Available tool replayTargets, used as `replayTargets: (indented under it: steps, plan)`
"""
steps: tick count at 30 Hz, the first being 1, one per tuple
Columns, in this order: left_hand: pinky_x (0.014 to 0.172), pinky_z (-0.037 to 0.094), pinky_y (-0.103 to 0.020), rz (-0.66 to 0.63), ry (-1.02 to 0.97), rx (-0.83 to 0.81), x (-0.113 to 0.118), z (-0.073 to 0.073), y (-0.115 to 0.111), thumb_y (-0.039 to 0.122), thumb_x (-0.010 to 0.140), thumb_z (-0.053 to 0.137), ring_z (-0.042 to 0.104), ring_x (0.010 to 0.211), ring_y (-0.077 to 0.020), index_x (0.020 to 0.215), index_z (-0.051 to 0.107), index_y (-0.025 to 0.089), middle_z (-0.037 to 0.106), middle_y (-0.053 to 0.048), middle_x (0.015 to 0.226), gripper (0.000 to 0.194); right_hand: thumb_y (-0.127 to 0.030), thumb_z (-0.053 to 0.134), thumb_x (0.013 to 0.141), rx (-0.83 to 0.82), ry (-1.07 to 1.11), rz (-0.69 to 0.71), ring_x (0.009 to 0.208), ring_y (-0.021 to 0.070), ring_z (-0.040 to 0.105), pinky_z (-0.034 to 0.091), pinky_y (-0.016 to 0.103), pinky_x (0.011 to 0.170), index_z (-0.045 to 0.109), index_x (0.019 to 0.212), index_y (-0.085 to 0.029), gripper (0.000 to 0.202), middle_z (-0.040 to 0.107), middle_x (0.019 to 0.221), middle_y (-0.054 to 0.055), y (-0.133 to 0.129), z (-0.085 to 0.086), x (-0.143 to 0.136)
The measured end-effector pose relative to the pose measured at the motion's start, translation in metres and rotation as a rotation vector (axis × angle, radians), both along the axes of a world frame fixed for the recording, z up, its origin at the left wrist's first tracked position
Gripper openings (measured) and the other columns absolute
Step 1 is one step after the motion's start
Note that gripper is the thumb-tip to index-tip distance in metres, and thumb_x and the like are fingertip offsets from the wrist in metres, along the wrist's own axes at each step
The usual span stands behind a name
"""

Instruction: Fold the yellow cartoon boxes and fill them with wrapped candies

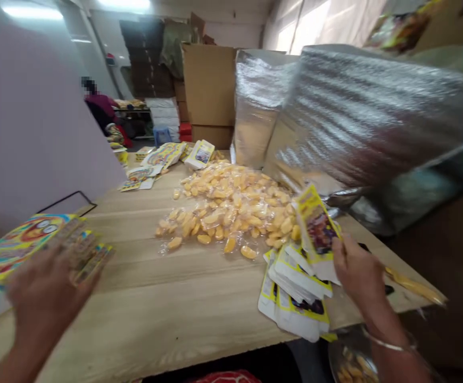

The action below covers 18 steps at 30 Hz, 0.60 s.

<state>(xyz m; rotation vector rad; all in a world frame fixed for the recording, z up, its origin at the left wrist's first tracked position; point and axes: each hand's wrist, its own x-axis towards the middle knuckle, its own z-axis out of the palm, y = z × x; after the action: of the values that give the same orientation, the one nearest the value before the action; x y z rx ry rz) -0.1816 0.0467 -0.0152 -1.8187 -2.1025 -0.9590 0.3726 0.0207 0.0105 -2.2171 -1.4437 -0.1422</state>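
At the left, my left hand [51,282] is at a row of small yellow boxes [83,252], blurred by motion; whether its fingers grip them I cannot tell. A colourful display box [26,242] with a cartoon face lies beside them. My right hand [361,271] pinches a flat yellow printed carton [317,223] by its edge, tilted up. Below that carton, a fanned stack of flat white and yellow cartons [295,290] rests at the table's front edge. A heap of wrapped yellow pieces [231,207] covers the middle of the table.
Printed cartons [165,155] lie at the table's far left. Silver-lined material [375,111] and a cardboard box [209,85] stand behind the heap. A bowl [353,361] of pieces is below the front edge. A person [99,103] sits in the background.
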Motion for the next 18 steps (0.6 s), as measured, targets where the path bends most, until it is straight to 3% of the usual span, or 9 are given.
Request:
replayTargets:
  steps: [1,3,5,7,9,11,13,15,18]
  plan:
    - [0.102,0.033,-0.064,-0.103,-0.153,-0.020,0.030,-0.015,-0.007,0.067,0.070,0.058,0.043,0.129,-0.0401,0.109,0.060,0.026,0.060,-0.010,0.128,0.057,-0.035,0.044,0.089,0.102,0.155,0.085,0.065,0.0222,0.057,0.039,0.031,0.061,0.062,0.083,-0.018,0.026,0.062,0.068,0.010,-0.009,0.000,-0.021]
    - [0.094,0.047,-0.056,-0.367,-0.554,-0.319,0.095,-0.040,-0.021,0.063,0.065,0.066,0.062,0.108,-0.0355,0.104,0.063,0.026,0.070,-0.009,0.110,0.053,-0.044,0.044,0.090,0.167,0.575,0.313,0.075,0.0228,0.060,0.045,0.030,0.065,0.061,0.083,-0.019,0.031,0.065,0.076,0.008,-0.020,-0.014,-0.067]
    - [0.090,0.052,-0.048,-0.594,-0.988,-0.565,0.154,-0.052,-0.032,0.057,0.071,0.066,0.064,0.107,-0.0314,0.115,0.059,0.023,0.068,-0.012,0.118,0.056,-0.052,0.046,0.089,0.070,0.999,0.480,0.078,0.0228,0.062,0.048,0.030,0.068,0.062,0.086,-0.020,0.036,0.066,0.080,0.007,-0.026,-0.041,-0.111]
    - [0.087,0.053,-0.043,-0.643,-1.322,-0.574,0.190,-0.053,-0.035,0.051,0.075,0.065,0.064,0.106,-0.0291,0.118,0.056,0.022,0.066,-0.011,0.121,0.053,-0.057,0.049,0.087,-0.066,1.308,0.556,0.072,0.0217,0.062,0.049,0.031,0.066,0.062,0.090,-0.020,0.039,0.067,0.078,0.005,-0.031,-0.071,-0.146]
    - [0.080,0.055,-0.040,-0.603,-1.548,-0.548,0.197,-0.045,-0.033,0.045,0.074,0.070,0.067,0.099,-0.0282,0.117,0.056,0.021,0.069,-0.010,0.115,0.051,-0.059,0.052,0.085,-0.171,1.457,0.642,0.070,0.0206,0.062,0.049,0.031,0.067,0.062,0.092,-0.020,0.041,0.067,0.077,0.004,-0.038,-0.091,-0.170]
    - [0.075,0.055,-0.038,-0.614,-1.667,-0.632,0.184,-0.038,-0.030,0.038,0.071,0.074,0.069,0.089,-0.0265,0.114,0.058,0.020,0.072,-0.009,0.107,0.049,-0.057,0.056,0.084,-0.213,1.498,0.769,0.079,0.0209,0.063,0.050,0.033,0.075,0.063,0.096,-0.020,0.039,0.068,0.086,0.004,-0.042,-0.095,-0.181]
    - [0.075,0.054,-0.037,-0.702,-1.717,-0.846,0.168,-0.037,-0.029,0.031,0.070,0.075,0.070,0.083,-0.0248,0.112,0.061,0.019,0.073,-0.009,0.101,0.046,-0.054,0.061,0.082,-0.192,1.525,0.890,0.095,0.0223,0.061,0.048,0.034,0.085,0.060,0.108,-0.022,0.041,0.066,0.101,0.006,-0.043,-0.085,-0.184]
    - [0.075,0.053,-0.035,-0.758,-1.746,-1.030,0.161,-0.045,-0.032,0.030,0.068,0.077,0.070,0.077,-0.0227,0.107,0.065,0.017,0.073,-0.009,0.092,0.043,-0.053,0.063,0.081,-0.147,1.541,0.974,0.105,0.0235,0.057,0.045,0.036,0.092,0.052,0.121,-0.024,0.051,0.062,0.113,0.007,-0.037,-0.069,-0.186]
    - [0.064,0.050,-0.027,-0.722,-1.768,-1.053,0.170,-0.069,-0.042,0.036,0.063,0.078,0.065,0.064,-0.0163,0.100,0.068,0.017,0.071,-0.004,0.076,0.043,-0.059,0.067,0.074,-0.083,1.367,1.084,0.107,0.0240,0.053,0.042,0.037,0.095,0.049,0.124,-0.022,0.065,0.057,0.114,0.008,-0.018,-0.054,-0.191]
